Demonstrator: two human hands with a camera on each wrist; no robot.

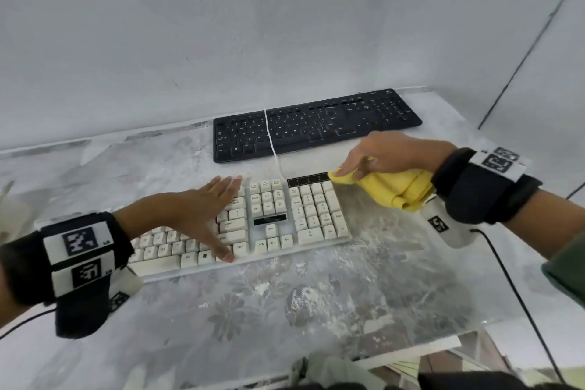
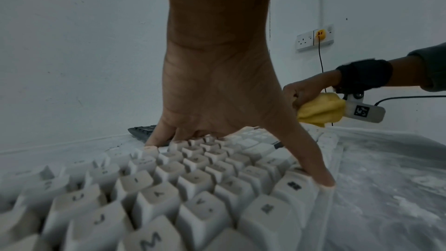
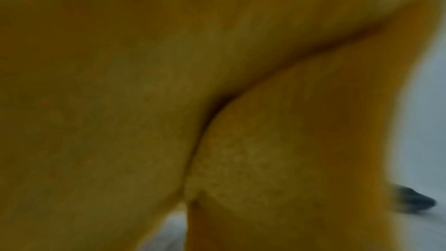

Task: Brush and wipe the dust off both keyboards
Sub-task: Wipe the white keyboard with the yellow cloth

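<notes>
A cream keyboard [image 1: 304, 215] lies on the dusty table, with a black keyboard [image 1: 316, 123] behind it by the wall. My left hand [image 1: 205, 212] lies flat on the cream keyboard [image 2: 193, 188], fingers straight, thumb [image 2: 311, 161] at its front edge. My right hand [image 1: 383, 152] grips a folded yellow cloth [image 1: 392, 190] at the cream keyboard's far right corner, over the number pad. The left wrist view shows the right hand [image 2: 311, 87] clutching the cloth [image 2: 318, 111]. The cloth [image 3: 169, 102] fills the right wrist view, hiding the fingers.
A white cable [image 1: 272, 142] runs across the black keyboard. The table [image 1: 348, 294] is covered in white dust, and its front edge lies close below. A wall socket [image 2: 313, 37] with a yellow plug sits on the right wall. Black wrist-camera cables [image 1: 512, 288] trail off the table.
</notes>
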